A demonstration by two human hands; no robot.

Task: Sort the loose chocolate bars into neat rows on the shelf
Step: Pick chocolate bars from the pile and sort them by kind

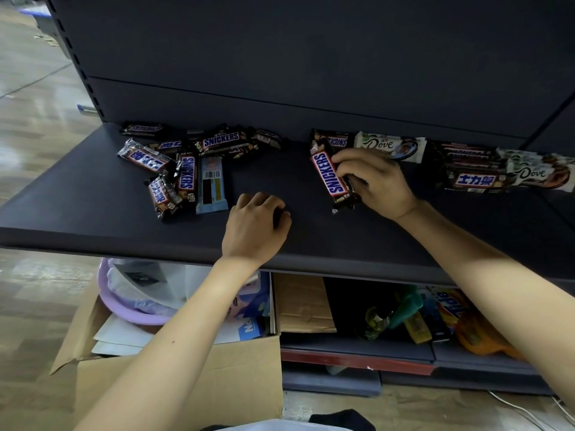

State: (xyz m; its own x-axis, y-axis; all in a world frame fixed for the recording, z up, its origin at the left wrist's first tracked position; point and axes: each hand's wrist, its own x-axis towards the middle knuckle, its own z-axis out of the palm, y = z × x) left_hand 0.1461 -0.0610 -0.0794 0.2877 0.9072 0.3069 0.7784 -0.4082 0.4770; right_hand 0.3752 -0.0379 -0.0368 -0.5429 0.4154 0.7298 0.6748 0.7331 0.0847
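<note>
On the dark shelf (93, 206) a loose heap of Snickers bars (186, 150) lies at the left, with a pale blue bar (212, 185) face down beside it. My right hand (376, 181) grips a Snickers bar (329, 177) standing lengthwise near the shelf's middle. Behind it lie another Snickers bar (334, 140) and a white Dove bar (390, 146). My left hand (258, 227) rests on the bare shelf with curled fingers, holding nothing. A stack of Snickers bars (473, 169) and Dove bars (535, 171) sits at the right.
The shelf's back panel (311, 73) rises right behind the bars. Below the shelf stand a cardboard box (186, 368) with a purple basin (124, 306), flat cardboard (303, 303) and detergent packs (448, 309). Wooden floor lies to the left.
</note>
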